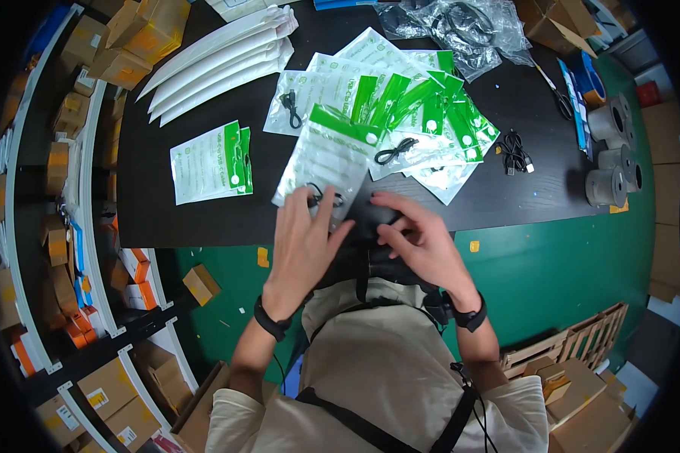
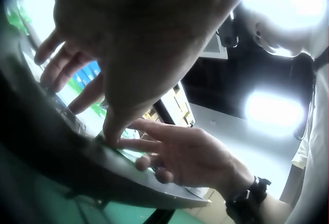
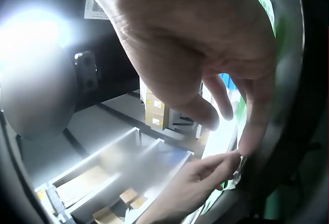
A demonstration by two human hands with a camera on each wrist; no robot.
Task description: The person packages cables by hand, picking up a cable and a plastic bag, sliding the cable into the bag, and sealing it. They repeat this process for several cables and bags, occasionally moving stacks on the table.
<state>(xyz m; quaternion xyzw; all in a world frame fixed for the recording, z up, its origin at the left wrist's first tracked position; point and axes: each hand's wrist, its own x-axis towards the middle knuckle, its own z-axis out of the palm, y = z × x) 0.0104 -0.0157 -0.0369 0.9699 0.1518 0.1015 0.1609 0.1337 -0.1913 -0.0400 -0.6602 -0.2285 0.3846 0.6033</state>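
**Green-topped pouch (image 1: 331, 151) half under my left hand (image 1: 301, 245), bench cam plus both wrists**

Head view first, since it's easily the clearest. The pouch lies tilted near the front edge of the bench (image 1: 521, 200), its green band pointing away from the person. The left hand is at its near end, fingers spread over the clear plastic. They cover part of a dark cable (image 1: 315, 195) down there, so its full shape is hard to make out. The pouch runs out beyond those fingertips, and its far right side meets the messy pile of similar green packets (image 1: 423, 94). The right hand (image 1: 431, 245) is just to the right of the pouch, apart from it, fingers loosely bent with a gap to the thumb and nothing in them.

Left wrist view: mostly a big dark palm, lol. The left fingers are spread and reach down to shiny plastic, but glare and shadow wipe out the detail. I can't pick out the pouch's outline. The right hand shows beyond, fingers apart and empty.

Right wrist view: the right palm hides most of the middle. The left hand pokes in below, by a crinkly bit of clear plastic at the fingertips; the rest is cut off or blurred.
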